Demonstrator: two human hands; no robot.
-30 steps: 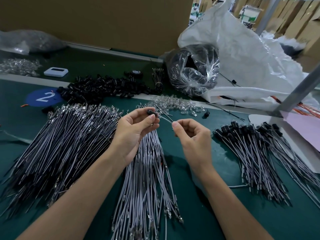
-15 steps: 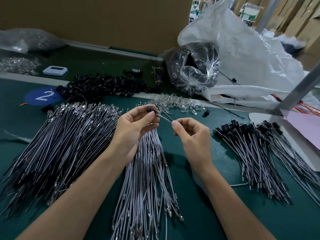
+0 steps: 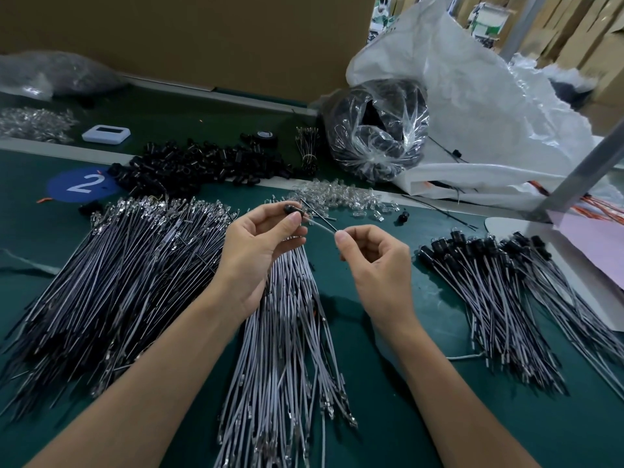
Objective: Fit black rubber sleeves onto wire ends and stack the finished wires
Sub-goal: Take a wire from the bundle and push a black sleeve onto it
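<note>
My left hand point(image 3: 256, 244) pinches a small black rubber sleeve point(image 3: 289, 209) between thumb and fingers, above the middle bundle of grey wires point(image 3: 287, 346). A thin wire point(image 3: 320, 226) runs from the sleeve to my right hand point(image 3: 374, 261), which pinches its other part between thumb and forefinger. A large heap of bare wires point(image 3: 125, 278) lies to the left. Finished wires with black sleeves point(image 3: 499, 298) are piled at the right. Loose black sleeves point(image 3: 202, 163) lie in a heap behind.
Clear plastic parts point(image 3: 341, 197) are scattered behind the hands. A clear bag of black parts point(image 3: 374, 130) and a white sack point(image 3: 489, 106) stand at the back right. A blue "2" disc point(image 3: 82, 184) and a white device point(image 3: 106, 134) are at the left. A metal post point(image 3: 580, 170) rises at the right.
The hands have hardly moved. My right hand has drawn slightly away from the left, leaving a little more wire showing between them.
</note>
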